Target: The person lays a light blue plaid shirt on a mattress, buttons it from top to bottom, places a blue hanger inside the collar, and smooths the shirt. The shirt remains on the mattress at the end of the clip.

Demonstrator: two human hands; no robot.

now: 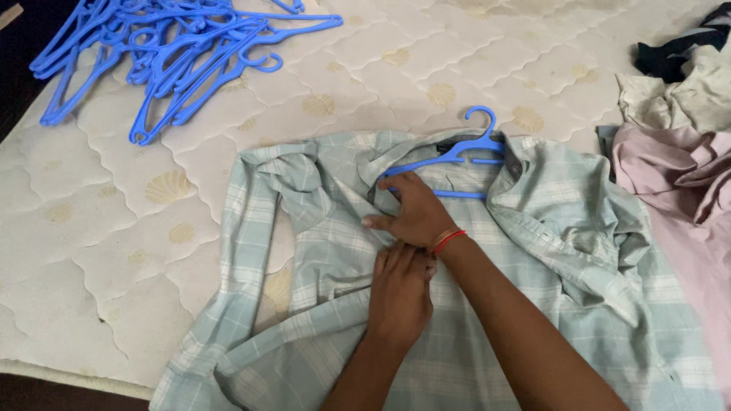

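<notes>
1. While both your hands sit on the shirt (pixel 533 251), note where it is: flat on the mattress (pixel 114 228), front up, collar at 12 o'clock, hem off frame at 6.
2. Blue hanger (pixel 464 152) is already inside the collar. Hook sticks out at 12, and the lower bar shows through the open neck.
3. Right hand (pixel 411 213) is just below the collar. Fingers are bent and clenched on the shirt's front fabric near the hanger bar, with the thumb splayed toward 9 o'clock. Red thread band (pixel 449 241) is on that wrist.
4. Left hand (pixel 400 293) is directly at 6 o'clock from the right, touching it. Knuckles are up and fingers curled into the front edge. The tips are hidden under your right wrist, so I cannot tell whether they pinch cloth or just press.
5. My read: you're working the front opening just below the neck. Do it well:
   - pull both front edges flat and lined up before closing anything; the plaid lines are a good check
   - keep the right hand pinning the cloth so the hanger doesn't skew
   - the sleeve at 9 o'clock is twisted and folded, so smooth it out
   - the flap at 3 o'clock is bunched, so flatten it too
6. Spare hangers (pixel 175 53) are piled at 10 o'clock, well apart. A heap of clothes (pixel 678 152) is at 3 o'clock, just beside the shirt; keep it off the fabric.
</notes>
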